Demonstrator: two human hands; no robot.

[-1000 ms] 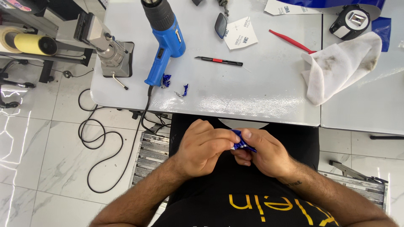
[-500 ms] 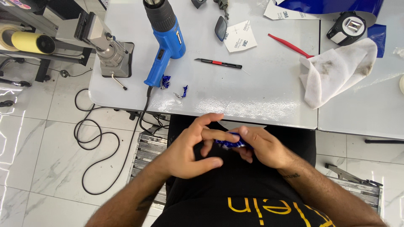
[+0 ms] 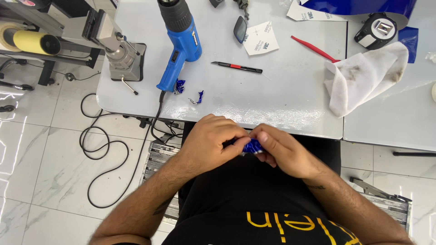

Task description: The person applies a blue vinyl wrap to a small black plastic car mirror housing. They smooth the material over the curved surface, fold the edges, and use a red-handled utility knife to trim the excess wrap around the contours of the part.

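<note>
Hands met over the lap, below and to the right of the blue heat gun [image 3: 181, 41] as the head camera saw it. We noted the left hand [image 3: 213, 140] curled, its fingertips pinched on a small blue piece [image 3: 252, 146]. The right hand [image 3: 284, 152] closed on the same piece from the other side, thumb on top. The piece sat between the two hands, mostly covered, so we could not tell its shape.

Step in hand, as we judged it: fine fingertip work on the blue piece, held clear of the white table [image 3: 272, 104]. Any further handling called for a tight two-handed pinch, since so little of the piece showed.

Two blue scraps [image 3: 180, 86] lay just below the heat gun's handle. A utility knife [image 3: 236, 67] lay to its right, and a soiled white cloth [image 3: 368, 77] far to its right.

Against the frame half a second earlier: the left fingers had been splayed straight over the piece; now they were folded in. The scraps, knife and cloth kept their places beside the heat gun.
</note>
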